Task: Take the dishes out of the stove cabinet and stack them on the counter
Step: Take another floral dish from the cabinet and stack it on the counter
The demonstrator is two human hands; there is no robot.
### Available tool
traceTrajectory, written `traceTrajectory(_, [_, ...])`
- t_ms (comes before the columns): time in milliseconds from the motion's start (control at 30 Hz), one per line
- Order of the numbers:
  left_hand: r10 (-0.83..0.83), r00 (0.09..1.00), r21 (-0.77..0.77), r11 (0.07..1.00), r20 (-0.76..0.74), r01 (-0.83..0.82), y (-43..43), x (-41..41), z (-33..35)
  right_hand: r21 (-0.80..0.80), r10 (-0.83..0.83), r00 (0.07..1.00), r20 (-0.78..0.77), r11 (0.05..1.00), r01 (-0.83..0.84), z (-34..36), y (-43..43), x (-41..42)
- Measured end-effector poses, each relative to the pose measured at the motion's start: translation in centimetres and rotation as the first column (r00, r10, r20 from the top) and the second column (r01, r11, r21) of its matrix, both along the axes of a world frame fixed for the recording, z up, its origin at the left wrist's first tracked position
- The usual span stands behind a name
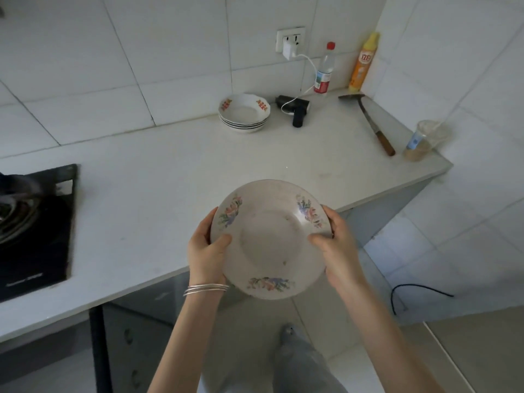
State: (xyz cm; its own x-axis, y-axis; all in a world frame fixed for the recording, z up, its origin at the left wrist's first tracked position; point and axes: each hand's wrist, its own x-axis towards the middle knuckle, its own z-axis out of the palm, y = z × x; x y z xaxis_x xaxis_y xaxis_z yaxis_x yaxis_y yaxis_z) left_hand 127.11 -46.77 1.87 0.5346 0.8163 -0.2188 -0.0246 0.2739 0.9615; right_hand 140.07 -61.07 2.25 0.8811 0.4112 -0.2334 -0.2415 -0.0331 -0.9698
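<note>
I hold a large white bowl with flower prints (269,239) in both hands, above the front edge of the white counter (158,177). My left hand (205,251) grips its left rim, thumb inside. On the opposite rim my right hand (338,251) grips the same way. The bowl tilts toward me, its inside showing. A stack of several smaller white bowls with red marks (244,113) stands at the back of the counter near the wall. The stove cabinet front (136,336) is below the counter at the lower left.
A black gas stove (34,228) sits in the counter at the left. At the back right are a black device on a white charger cable (295,107), a clear bottle (324,70), a yellow bottle (363,62), a cleaver (368,120) and a plastic cup (424,140). A black cable (416,290) lies on the floor.
</note>
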Motion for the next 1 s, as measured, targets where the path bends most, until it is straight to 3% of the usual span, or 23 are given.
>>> traceTrajectory(467, [0.145, 0.988, 0.033, 0.989, -0.048, -0.144, 2.8, 13.7, -0.7, -0.025, 0.157, 0.987, -0.036, 0.987, -0.158, -0.7, 4.8, 15.8])
traceTrajectory(667, [0.142, 0.986, 0.153, 0.980, -0.082, -0.129, 8.1, 17.3, -1.2, -0.053, 0.193, 0.981, 0.007, 0.980, -0.192, -0.7, 10.7, 20.2])
traceTrajectory(1000, [0.160, 0.983, 0.187, 0.972, -0.092, -0.140, 18.6, 23.1, -1.6, -0.097, 0.179, 0.982, 0.053, 0.980, -0.174, -0.4, 21.1, 25.9])
